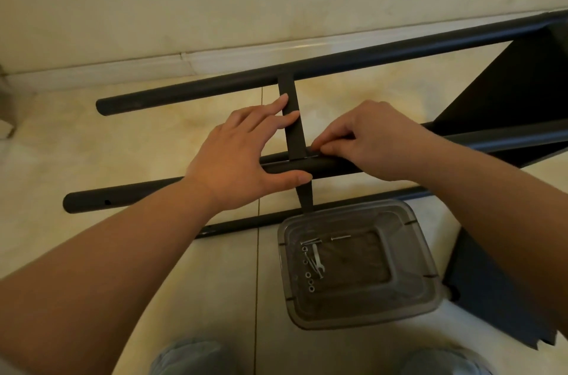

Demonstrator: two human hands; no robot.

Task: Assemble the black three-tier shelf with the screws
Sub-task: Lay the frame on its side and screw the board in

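Black shelf frame (pixel 307 70) lies sideways on the floor, tubes joined by a flat crossbar (pixel 292 125); left hand (pixel 242 156) rests flat across crossbar and tube; right hand (pixel 365 141) pinches a screw (pixel 311 156) at the joint between them.

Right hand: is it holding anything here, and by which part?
The right hand pinches something small and silvery, seemingly a screw, where the flat crossbar meets the black tube. Its exact grip point is hidden.

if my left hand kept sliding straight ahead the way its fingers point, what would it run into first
Your left hand points up and to the right, fingertips already on the flat black crossbar. Past that strap, the far black tube near the baseboard looks next, though depth is hard to judge.
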